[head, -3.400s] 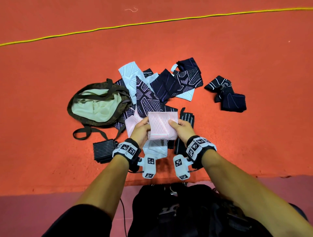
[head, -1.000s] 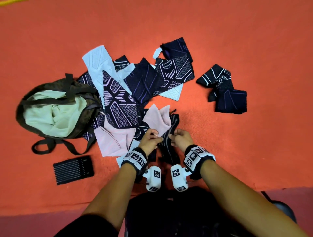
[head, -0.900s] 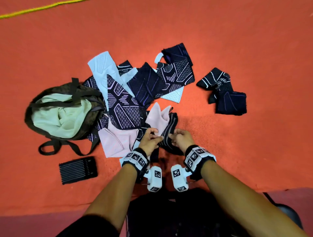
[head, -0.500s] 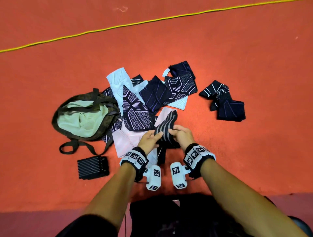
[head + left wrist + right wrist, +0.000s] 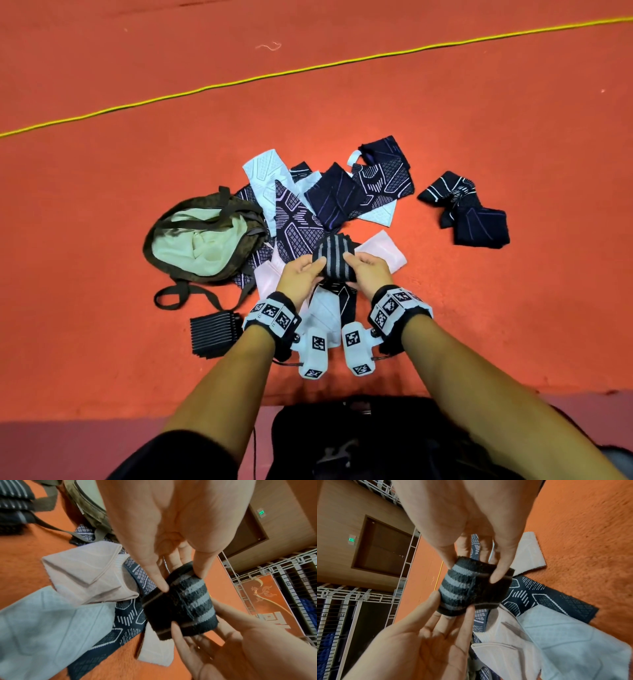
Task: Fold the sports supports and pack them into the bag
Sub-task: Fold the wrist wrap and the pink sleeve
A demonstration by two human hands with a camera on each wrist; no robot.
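A black wrist wrap with grey stripes (image 5: 334, 257) is folded into a short bundle and held above the pile. My left hand (image 5: 308, 270) pinches its left end between thumb and fingers. My right hand (image 5: 359, 265) grips the right end. In the left wrist view the wrap (image 5: 181, 605) sits between my left hand (image 5: 181, 581) above and my right hand's thumb below. The right wrist view shows the wrap (image 5: 462, 592) pinched by my right hand (image 5: 472, 571). The olive bag (image 5: 161, 253) lies open to the left, showing its pale lining.
Navy patterned supports (image 5: 298, 222), a pale blue one (image 5: 263, 171) and pink ones (image 5: 383, 253) lie heaped under my hands. A folded black striped wrap (image 5: 214, 334) lies front left. Two dark supports (image 5: 469, 212) lie apart at the right. A yellow line (image 5: 308, 68) crosses the orange floor.
The pink support has left my hands and lies on the pile. Both hands took the long striped wrap off the floor, lifted it and folded it into a short bundle.
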